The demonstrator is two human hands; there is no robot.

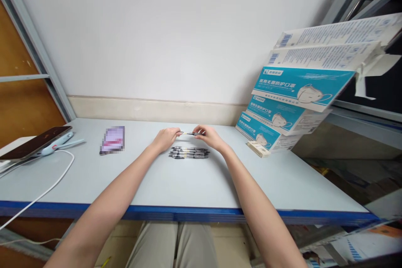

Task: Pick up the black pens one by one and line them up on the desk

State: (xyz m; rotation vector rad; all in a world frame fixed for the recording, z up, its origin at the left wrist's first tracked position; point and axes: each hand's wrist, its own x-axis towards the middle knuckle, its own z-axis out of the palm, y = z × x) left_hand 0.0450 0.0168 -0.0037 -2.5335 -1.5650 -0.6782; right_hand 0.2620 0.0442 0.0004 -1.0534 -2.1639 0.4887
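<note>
A slim clear-and-black pen (188, 133) is stretched sideways between my two hands, just above the table. My left hand (166, 138) pinches its left end, and the fingers of my right hand (207, 135) are closed round its right end. Directly below, on the table, lies a row of several similar pens (189, 153), side by side and pointing left to right. Parts of the held pen's ends are hidden by my fingers.
The pale table (194, 188) has a blue front edge. Mask boxes (266, 113) are stacked at the right, with a small box (258, 149) before them. At left lie a blurred purple packet (113, 139), a phone (37, 142) and a white cable (59, 178).
</note>
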